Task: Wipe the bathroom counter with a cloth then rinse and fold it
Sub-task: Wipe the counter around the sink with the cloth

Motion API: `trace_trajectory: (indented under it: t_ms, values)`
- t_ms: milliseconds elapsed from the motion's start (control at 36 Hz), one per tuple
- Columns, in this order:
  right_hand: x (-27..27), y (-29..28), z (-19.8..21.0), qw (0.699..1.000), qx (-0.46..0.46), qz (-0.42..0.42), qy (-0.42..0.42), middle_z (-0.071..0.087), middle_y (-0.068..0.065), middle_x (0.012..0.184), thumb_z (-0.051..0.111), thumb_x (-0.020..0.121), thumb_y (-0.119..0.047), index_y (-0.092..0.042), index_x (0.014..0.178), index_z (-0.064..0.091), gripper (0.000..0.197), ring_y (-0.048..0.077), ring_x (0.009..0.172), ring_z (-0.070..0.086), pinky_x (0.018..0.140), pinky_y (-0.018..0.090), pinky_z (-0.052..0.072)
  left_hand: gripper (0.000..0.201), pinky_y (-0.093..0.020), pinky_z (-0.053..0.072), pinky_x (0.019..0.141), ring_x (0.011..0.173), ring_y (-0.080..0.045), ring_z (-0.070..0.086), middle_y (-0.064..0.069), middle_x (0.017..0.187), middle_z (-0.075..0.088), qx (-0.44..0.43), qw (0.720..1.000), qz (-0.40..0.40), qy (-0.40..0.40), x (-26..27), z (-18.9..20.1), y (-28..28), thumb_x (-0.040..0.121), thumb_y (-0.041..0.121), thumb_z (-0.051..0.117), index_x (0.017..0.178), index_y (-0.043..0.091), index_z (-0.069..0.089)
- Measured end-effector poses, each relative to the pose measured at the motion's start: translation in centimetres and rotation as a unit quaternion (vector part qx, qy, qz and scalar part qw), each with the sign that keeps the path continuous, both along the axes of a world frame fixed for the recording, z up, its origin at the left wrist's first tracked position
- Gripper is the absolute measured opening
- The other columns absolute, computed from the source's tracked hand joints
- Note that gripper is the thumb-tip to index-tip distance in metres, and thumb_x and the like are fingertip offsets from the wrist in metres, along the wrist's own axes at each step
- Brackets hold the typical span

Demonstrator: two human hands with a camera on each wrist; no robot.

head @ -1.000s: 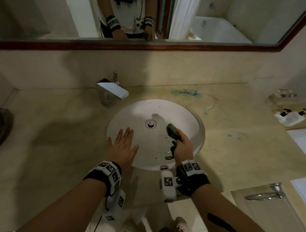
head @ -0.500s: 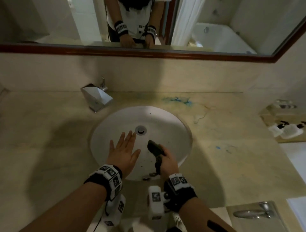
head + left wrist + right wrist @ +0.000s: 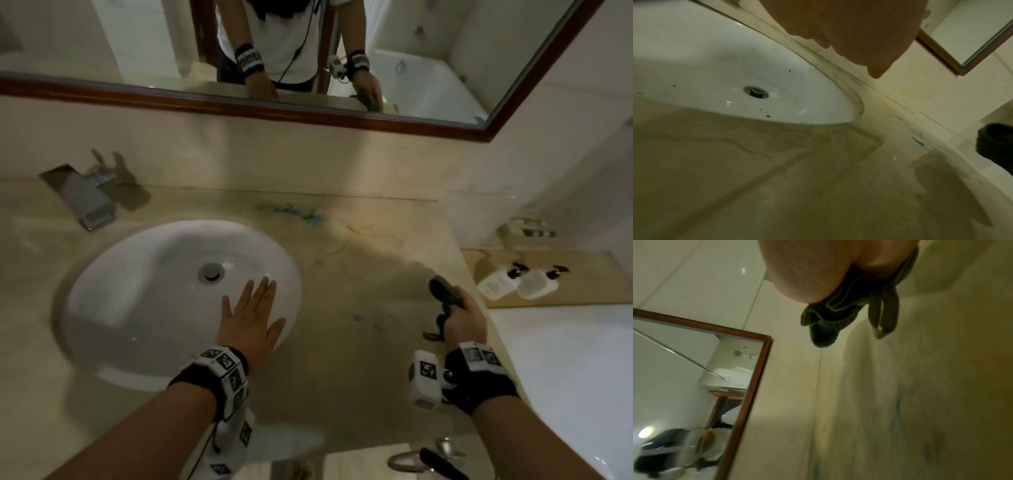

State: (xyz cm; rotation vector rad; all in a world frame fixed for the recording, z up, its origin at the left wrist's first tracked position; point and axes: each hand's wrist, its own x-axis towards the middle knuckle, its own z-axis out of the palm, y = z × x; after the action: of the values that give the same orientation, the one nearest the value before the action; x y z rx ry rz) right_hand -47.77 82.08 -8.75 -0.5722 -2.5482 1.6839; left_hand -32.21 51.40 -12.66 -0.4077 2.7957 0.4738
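Fingers [image 3: 457,303] of the right hand [image 3: 466,320] are curled tight round the bunched dark cloth [image 3: 445,291], held above the desk [image 3: 359,359] to the right of the sink [image 3: 113,294].

The left hand [image 3: 251,325] is held flat, its fingers straight and gripping nothing, over the sink's near-right rim. The cloth is wadded; one end juts forward from the fist and a loose tail hangs below it, so the long axis runs roughly away from the person. Whether it touches the desk cannot be told. Blue smears [image 3: 368,318] lie on the desk to the left of the fist, between the two hands; a larger blue stain [image 3: 291,210] sits farther back, near the wall. The right hand is judged the nearer to both marks; a leftward sweep is judged likely. Two pump bottles [image 3: 513,282] stand at far right; no label or writing is legible.
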Motion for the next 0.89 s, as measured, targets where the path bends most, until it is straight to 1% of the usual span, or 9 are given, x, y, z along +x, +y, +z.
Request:
trace_trajectory:
  t_ms: [83, 167, 306, 333, 389, 472, 639, 778, 889]
  values:
    - [-2.7, 3.7, -1.2, 0.995, 0.101, -0.016, 0.003, 0.06, 0.011, 0.119, 0.036, 0.092, -0.007, -0.023, 0.132, 0.052, 0.046, 0.033, 0.1, 0.057, 0.083, 0.042, 0.05, 0.088, -0.052, -0.005, 0.115, 0.14, -0.009, -0.022, 0.012, 0.151, -0.026, 0.001, 1.0, 0.006, -0.004, -1.5, -0.7, 1.9, 0.067, 0.063, -0.017, 0.147, 0.024, -0.02]
    - [-4.8, 6.3, -2.5, 0.986, 0.167, -0.011, 0.005, 0.055, 0.016, 0.132, 0.036, 0.094, -0.007, -0.019, 0.136, 0.048, 0.045, 0.038, 0.117, 0.051, 0.102, 0.047, 0.043, 0.091, -0.052, -0.006, 0.115, 0.143, -0.011, -0.019, 0.011, 0.154, -0.023, 0.004, 1.0, 0.016, -0.018, -2.6, -1.2, 3.4, 0.066, 0.063, -0.017, 0.148, 0.024, -0.016]
    - [-6.6, 7.4, -3.4, 0.974, 0.22, 0.06, -0.002, 0.049, 0.019, 0.136, 0.035, 0.09, -0.003, -0.007, 0.134, 0.046, 0.045, 0.039, 0.123, 0.046, 0.105, 0.044, 0.037, 0.084, -0.052, -0.006, 0.115, 0.145, -0.014, -0.015, 0.009, 0.158, -0.016, 0.0, 0.999, 0.026, -0.037, -3.8, -1.0, 5.2, 0.075, 0.061, -0.009, 0.151, 0.025, -0.011]
    - [-7.0, 7.4, -4.1, 0.963, 0.248, 0.098, -0.042, 0.041, 0.018, 0.144, 0.038, 0.091, -0.001, -0.007, 0.139, 0.041, 0.048, 0.038, 0.13, 0.039, 0.11, 0.044, 0.033, 0.077, -0.053, -0.005, 0.116, 0.146, -0.014, -0.015, 0.009, 0.158, -0.015, 0.003, 0.999, 0.029, -0.033, -4.0, -1.0, 5.4, 0.082, 0.059, -0.002, 0.151, 0.025, -0.009]
    - [-7.5, 7.2, -5.0, 0.909, 0.355, 0.181, -0.122, 0.02, 0.013, 0.156, 0.05, 0.091, -0.006, -0.008, 0.147, 0.025, 0.062, 0.036, 0.142, 0.018, 0.118, 0.045, 0.018, 0.066, -0.053, -0.005, 0.117, 0.146, -0.014, -0.015, 0.009, 0.159, -0.013, 0.01, 0.999, 0.037, -0.023, -4.2, -0.9, 5.7, 0.095, 0.052, 0.013, 0.152, 0.024, -0.007]
    - [-7.5, 6.4, -5.4, 0.863, 0.429, 0.23, -0.136, 0.009, 0.009, 0.159, 0.054, 0.089, -0.012, -0.009, 0.15, 0.014, 0.073, 0.034, 0.145, 0.008, 0.119, 0.044, 0.013, 0.063, -0.053, -0.006, 0.117, 0.146, -0.013, -0.014, 0.009, 0.159, -0.012, 0.008, 0.999, 0.041, -0.016, -4.5, -0.9, 6.0, 0.099, 0.046, 0.022, 0.152, 0.024, -0.006]
    - [-4.0, 2.6, -6.2, 0.855, 0.41, 0.314, -0.052, 0.013, 0.009, 0.158, 0.049, 0.09, -0.012, -0.011, 0.15, 0.019, 0.067, 0.031, 0.146, 0.009, 0.12, 0.044, 0.012, 0.063, -0.053, -0.006, 0.117, 0.146, -0.013, -0.014, 0.009, 0.159, -0.012, 0.005, 0.999, 0.044, -0.006, -5.1, -1.2, 6.6, 0.099, 0.047, 0.022, 0.152, 0.025, -0.004]
    - [0.6, -2.4, -5.7, 0.859, 0.31, 0.408, -0.006, 0.018, -0.001, 0.157, 0.034, 0.093, -0.014, -0.019, 0.147, 0.028, 0.055, 0.024, 0.147, 0.01, 0.12, 0.038, 0.013, 0.064, -0.052, -0.007, 0.115, 0.145, -0.014, -0.016, 0.009, 0.158, -0.016, -0.013, 0.999, 0.036, -0.019, -5.1, -1.2, 6.9, 0.099, 0.049, 0.02, 0.152, 0.024, -0.005]
    - [3.4, -5.0, -4.4, 0.818, 0.256, 0.515, -0.025, 0.017, -0.002, 0.157, 0.027, 0.092, -0.019, -0.018, 0.146, 0.03, 0.055, 0.02, 0.148, 0.006, 0.12, 0.031, 0.007, 0.064, -0.052, -0.008, 0.115, 0.145, -0.014, -0.016, 0.008, 0.158, -0.017, -0.018, 0.999, 0.036, -0.034, -4.7, -0.7, 6.8, 0.099, 0.049, 0.019, 0.151, 0.025, -0.008]
